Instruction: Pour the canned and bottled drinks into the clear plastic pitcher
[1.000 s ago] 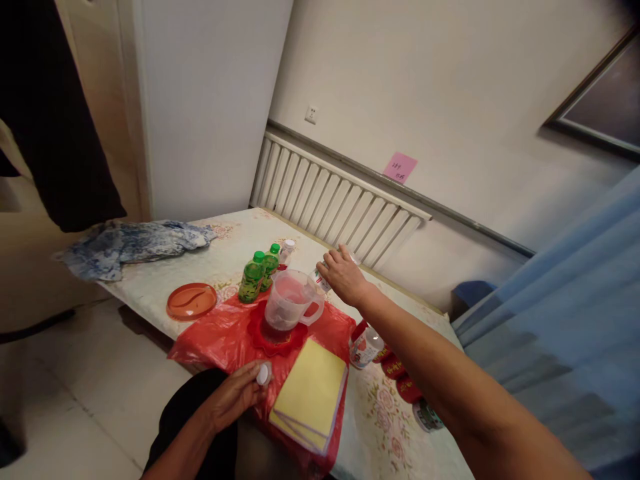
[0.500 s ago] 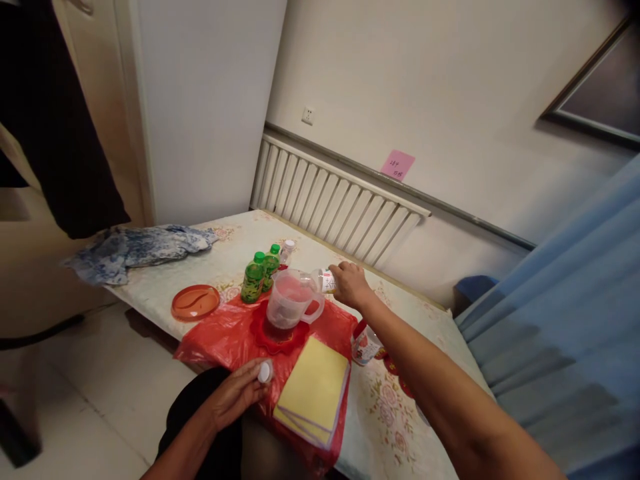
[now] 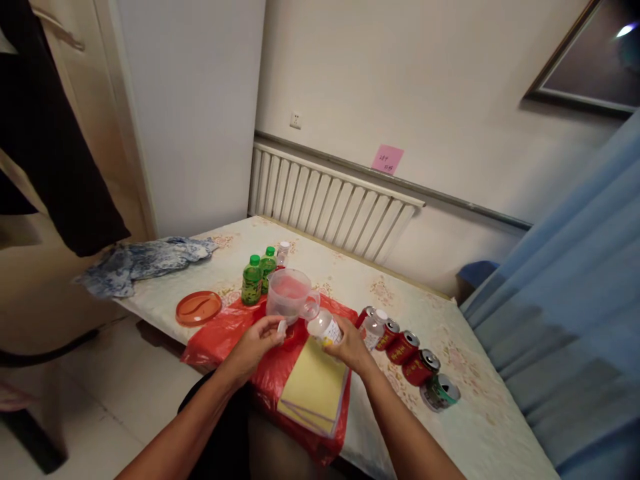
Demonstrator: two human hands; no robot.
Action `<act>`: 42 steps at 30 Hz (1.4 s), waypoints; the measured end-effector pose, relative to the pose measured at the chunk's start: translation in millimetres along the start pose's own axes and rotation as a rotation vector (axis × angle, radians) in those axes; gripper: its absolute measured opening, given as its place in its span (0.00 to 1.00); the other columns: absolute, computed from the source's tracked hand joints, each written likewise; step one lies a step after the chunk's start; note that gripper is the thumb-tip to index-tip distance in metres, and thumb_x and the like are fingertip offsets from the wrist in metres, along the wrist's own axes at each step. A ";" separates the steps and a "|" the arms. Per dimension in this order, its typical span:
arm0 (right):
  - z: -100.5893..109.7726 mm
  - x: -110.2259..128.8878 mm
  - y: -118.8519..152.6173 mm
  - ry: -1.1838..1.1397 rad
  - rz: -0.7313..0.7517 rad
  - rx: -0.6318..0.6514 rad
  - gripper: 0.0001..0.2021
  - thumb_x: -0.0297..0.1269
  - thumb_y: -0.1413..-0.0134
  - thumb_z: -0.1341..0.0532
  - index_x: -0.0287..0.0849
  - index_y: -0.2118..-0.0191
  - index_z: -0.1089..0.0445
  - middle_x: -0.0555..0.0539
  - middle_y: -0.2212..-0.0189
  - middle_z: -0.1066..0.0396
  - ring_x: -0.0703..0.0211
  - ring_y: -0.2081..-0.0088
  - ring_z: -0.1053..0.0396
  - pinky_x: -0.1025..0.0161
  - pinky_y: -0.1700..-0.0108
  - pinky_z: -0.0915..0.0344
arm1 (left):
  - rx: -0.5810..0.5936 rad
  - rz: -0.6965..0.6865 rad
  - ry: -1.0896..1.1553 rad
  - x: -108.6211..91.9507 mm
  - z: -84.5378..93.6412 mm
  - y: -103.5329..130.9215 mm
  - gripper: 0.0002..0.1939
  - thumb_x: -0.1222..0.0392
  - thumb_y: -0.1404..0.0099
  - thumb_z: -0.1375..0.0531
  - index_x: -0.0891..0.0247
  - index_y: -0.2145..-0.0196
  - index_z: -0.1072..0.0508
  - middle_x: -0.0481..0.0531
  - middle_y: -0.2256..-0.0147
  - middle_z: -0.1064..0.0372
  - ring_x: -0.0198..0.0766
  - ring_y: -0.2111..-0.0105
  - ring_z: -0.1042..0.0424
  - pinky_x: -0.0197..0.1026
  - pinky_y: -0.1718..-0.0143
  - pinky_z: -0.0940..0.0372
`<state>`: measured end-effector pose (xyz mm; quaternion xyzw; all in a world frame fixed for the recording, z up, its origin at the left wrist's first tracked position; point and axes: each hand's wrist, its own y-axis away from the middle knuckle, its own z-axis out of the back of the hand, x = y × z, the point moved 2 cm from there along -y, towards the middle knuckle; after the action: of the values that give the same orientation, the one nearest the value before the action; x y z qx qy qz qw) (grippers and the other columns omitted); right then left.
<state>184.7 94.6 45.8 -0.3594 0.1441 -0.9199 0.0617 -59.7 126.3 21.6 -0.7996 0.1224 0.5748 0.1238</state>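
Note:
My right hand (image 3: 346, 345) is wrapped round a clear plastic bottle (image 3: 324, 327) with a white label, tilted with its mouth toward the left. Between the fingers of my left hand (image 3: 261, 341) is a white bottle cap (image 3: 283, 328), a short way from the bottle's mouth. Just beyond both hands stands a translucent measuring jug (image 3: 286, 297), its handle on the right side. A red dish under the jug is mostly hidden. Below the bottle lies a stack of yellow paper (image 3: 316, 387) on a red plastic bag (image 3: 220, 340).
Green-capped bottles (image 3: 251, 283) stand left of the jug, near an orange lid (image 3: 199, 308). On the right, several drink cans (image 3: 403, 348) form a row beside another clear bottle (image 3: 373, 328). A blue patterned cloth (image 3: 150, 260) lies at the table's left end.
My right hand has brought the bottle down from the jug's rim toward me. My left hand, with the cap, has moved up and right toward it. The view has shifted, showing more cans.

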 end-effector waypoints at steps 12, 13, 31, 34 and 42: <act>-21.2 -3.0 64.7 -0.058 -0.047 0.035 0.32 0.28 0.68 0.32 0.41 0.49 0.31 0.43 0.57 0.30 0.49 0.55 0.32 0.55 0.50 0.36 | 0.309 -0.311 -0.831 -33.3 -48.8 6.4 0.14 0.61 0.41 0.41 0.62 0.56 0.28 0.55 0.56 0.28 0.44 0.56 0.30 0.46 0.51 0.37; -20.0 -1.4 65.8 -0.062 -0.056 0.038 0.31 0.28 0.68 0.32 0.42 0.49 0.31 0.44 0.57 0.30 0.49 0.55 0.32 0.55 0.51 0.36 | 0.320 -0.335 -0.873 -34.9 -50.8 8.0 0.14 0.62 0.41 0.41 0.63 0.56 0.28 0.55 0.57 0.29 0.44 0.56 0.31 0.46 0.51 0.37; -53.9 30.0 81.2 -0.226 -0.078 0.043 0.33 0.27 0.66 0.33 0.43 0.46 0.33 0.45 0.55 0.30 0.49 0.53 0.32 0.54 0.47 0.35 | 0.308 -0.246 -0.993 -48.5 -39.2 42.0 0.14 0.64 0.39 0.45 0.60 0.54 0.32 0.52 0.57 0.29 0.41 0.57 0.30 0.41 0.55 0.36; -66.5 38.5 81.1 -0.249 -0.036 0.035 0.34 0.27 0.63 0.34 0.43 0.44 0.35 0.43 0.49 0.32 0.48 0.46 0.35 0.53 0.42 0.39 | 0.271 -0.290 -1.056 -60.3 -17.5 43.7 0.12 0.61 0.37 0.45 0.59 0.55 0.32 0.51 0.57 0.28 0.41 0.58 0.30 0.41 0.55 0.36; -84.3 8.0 97.4 -0.268 -0.155 0.049 0.31 0.25 0.61 0.40 0.42 0.45 0.34 0.42 0.45 0.34 0.50 0.46 0.34 0.52 0.41 0.38 | 0.023 -0.290 -1.451 -104.3 76.3 -7.6 0.17 0.59 0.41 0.46 0.62 0.54 0.32 0.54 0.57 0.28 0.45 0.58 0.28 0.43 0.56 0.36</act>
<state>122.6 18.8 -38.3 -0.4874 0.0837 -0.8690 0.0178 -157.1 164.8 97.6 -0.2253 -0.0912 0.9355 0.2565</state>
